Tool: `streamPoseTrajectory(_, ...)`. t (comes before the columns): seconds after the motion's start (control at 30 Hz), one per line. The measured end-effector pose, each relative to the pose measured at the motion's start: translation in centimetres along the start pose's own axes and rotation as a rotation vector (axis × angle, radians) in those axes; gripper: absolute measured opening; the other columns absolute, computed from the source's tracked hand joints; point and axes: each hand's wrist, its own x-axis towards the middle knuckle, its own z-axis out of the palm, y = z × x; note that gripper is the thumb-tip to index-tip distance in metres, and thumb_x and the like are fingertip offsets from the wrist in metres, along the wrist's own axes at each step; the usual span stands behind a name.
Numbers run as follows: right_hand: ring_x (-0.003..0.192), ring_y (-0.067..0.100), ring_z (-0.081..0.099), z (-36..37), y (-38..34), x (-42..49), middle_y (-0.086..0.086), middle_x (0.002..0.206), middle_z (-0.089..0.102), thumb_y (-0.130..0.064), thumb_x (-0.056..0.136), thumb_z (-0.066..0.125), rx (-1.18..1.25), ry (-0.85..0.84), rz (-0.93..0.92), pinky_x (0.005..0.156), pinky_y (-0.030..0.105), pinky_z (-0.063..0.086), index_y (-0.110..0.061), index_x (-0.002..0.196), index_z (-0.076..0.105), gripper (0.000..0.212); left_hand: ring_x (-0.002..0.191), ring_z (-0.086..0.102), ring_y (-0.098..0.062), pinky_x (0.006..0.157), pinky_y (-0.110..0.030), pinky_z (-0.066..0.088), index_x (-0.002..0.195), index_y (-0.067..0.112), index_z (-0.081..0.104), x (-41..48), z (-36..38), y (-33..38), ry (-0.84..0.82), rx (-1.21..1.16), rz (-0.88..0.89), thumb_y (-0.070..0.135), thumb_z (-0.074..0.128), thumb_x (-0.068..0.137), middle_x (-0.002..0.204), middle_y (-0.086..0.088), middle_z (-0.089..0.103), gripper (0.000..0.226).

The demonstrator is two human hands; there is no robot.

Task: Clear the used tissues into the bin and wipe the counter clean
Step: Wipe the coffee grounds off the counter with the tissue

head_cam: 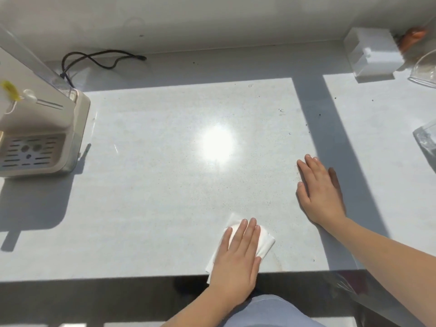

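My left hand [237,256] lies flat, palm down, on a folded white tissue [265,244] near the front edge of the pale grey counter [153,208]. The fingers are together and press the tissue against the surface. My right hand [318,192] rests flat on the counter further right and a bit further back, fingers spread, holding nothing. Small dark crumbs [282,111] dot the counter behind the right hand. No bin is in view.
A beige water dispenser [42,138] stands at the left edge, with a black cable [99,59] looped behind it by the wall. A white box [375,55] sits at the back right. Clear plastic items [427,140] lie along the right edge.
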Motion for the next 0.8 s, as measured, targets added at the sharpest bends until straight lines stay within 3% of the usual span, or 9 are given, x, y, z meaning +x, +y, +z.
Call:
streamPoseTrajectory(0.07,0.147,0.014,0.015,0.0,0.0,0.0,0.001,0.159,0.025,-0.031,0.092,0.032,0.008,0.006,-0.001,0.120,0.042,0.005,-0.019,0.146,0.033,0.055,0.146,0.020,-0.024,0.117,-0.047,0.017,0.149,0.011,0.025,1.9,0.7,4.4,-0.010,0.009,0.012,0.037,0.030,0.095,0.158,-0.006,0.024,0.060)
streamPoseTrajectory(0.17,0.148,0.014,0.015,-0.1,0.0,0.1,0.000,0.159,0.025,-0.029,0.092,0.033,0.025,0.007,-0.004,0.120,0.042,0.004,-0.019,0.146,0.034,0.055,0.147,0.001,-0.025,0.120,-0.046,0.010,0.150,0.009,0.003,4.2,1.1,9.2,-0.066,0.041,0.077,0.037,0.023,0.098,0.160,-0.007,0.003,0.063)
streamPoseTrajectory(0.33,0.148,0.012,0.014,0.0,0.2,0.1,-0.001,0.159,0.025,-0.030,0.092,0.034,0.049,0.008,-0.008,0.120,0.038,0.001,-0.021,0.145,0.035,0.055,0.146,0.021,-0.018,0.116,-0.040,0.023,0.149,0.013,0.025,5.6,0.7,10.2,-0.092,0.050,0.106,0.039,0.027,0.096,0.158,-0.002,0.027,0.059)
streamPoseTrajectory(0.43,0.148,0.012,0.014,-0.2,0.2,0.1,-0.001,0.159,0.025,-0.029,0.092,0.035,0.056,0.007,-0.008,0.119,0.037,0.000,-0.020,0.146,0.035,0.055,0.148,0.009,-0.017,0.119,-0.041,0.016,0.152,0.016,0.010,6.1,0.8,9.0,-0.051,-0.001,0.042,0.032,0.026,0.099,0.161,-0.001,0.009,0.058)
streamPoseTrajectory(0.5,0.148,0.012,0.013,-0.2,0.2,0.0,-0.002,0.159,0.024,-0.028,0.093,0.036,0.048,0.002,-0.005,0.120,0.038,0.000,-0.021,0.146,0.034,0.054,0.148,0.000,-0.018,0.120,-0.044,0.006,0.151,0.015,0.000,7.2,0.4,6.8,-0.027,-0.079,-0.083,0.028,0.026,0.100,0.161,-0.003,0.001,0.059)
streamPoseTrajectory(0.63,0.148,0.009,0.012,-0.2,0.2,-0.1,-0.003,0.159,0.022,-0.029,0.093,0.035,0.043,0.007,-0.004,0.120,0.034,-0.003,-0.022,0.147,0.033,0.054,0.149,0.002,-0.016,0.120,-0.038,-0.002,0.152,0.014,0.009,9.6,-1.9,-1.2,0.135,-0.125,-0.286,0.026,0.024,0.100,0.162,-0.002,0.007,0.056)
streamPoseTrajectory(0.8,0.148,0.008,0.011,-0.1,0.2,0.0,-0.004,0.159,0.022,-0.031,0.093,0.034,0.050,0.003,0.002,0.120,0.033,-0.004,-0.023,0.147,0.032,0.055,0.149,0.010,-0.021,0.119,-0.044,0.008,0.151,0.008,0.017,9.5,-5.6,-14.9,0.238,-0.095,-0.574,0.020,0.029,0.100,0.161,-0.008,0.013,0.054)
